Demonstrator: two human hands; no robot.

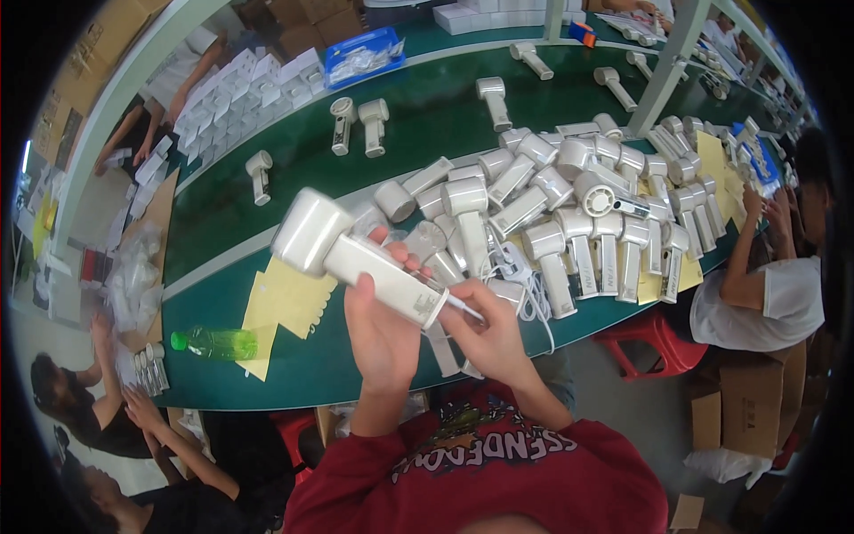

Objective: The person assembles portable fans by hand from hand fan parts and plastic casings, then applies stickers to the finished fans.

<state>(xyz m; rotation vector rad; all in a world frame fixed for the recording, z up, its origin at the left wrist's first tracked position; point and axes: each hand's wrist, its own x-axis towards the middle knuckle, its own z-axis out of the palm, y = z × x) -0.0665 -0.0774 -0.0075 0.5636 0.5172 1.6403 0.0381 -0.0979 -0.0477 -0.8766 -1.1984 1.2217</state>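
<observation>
A white handheld fan [378, 278] lies tilted across my left hand [384, 343], its round head at the upper left and its handle pointing toward my right. My left fingers wrap around the handle from beneath. At the handle's bottom end, my right hand [495, 340] pinches a white cable plug [464, 309], which meets the fan's base. Whether the plug is fully seated I cannot tell. Just beyond my hands is a large heap of similar white fans [550, 258], with a coiled white cable [536, 304] at its near edge.
On the left of the green table are a green bottle [213, 343] and yellow paper sheets [289, 307]. Spaced-out fans [374, 127] lie on the dark green belt [427, 111]. Beyond it are white boxes [240, 98] and a blue tray [364, 58]. Other people sit at both sides.
</observation>
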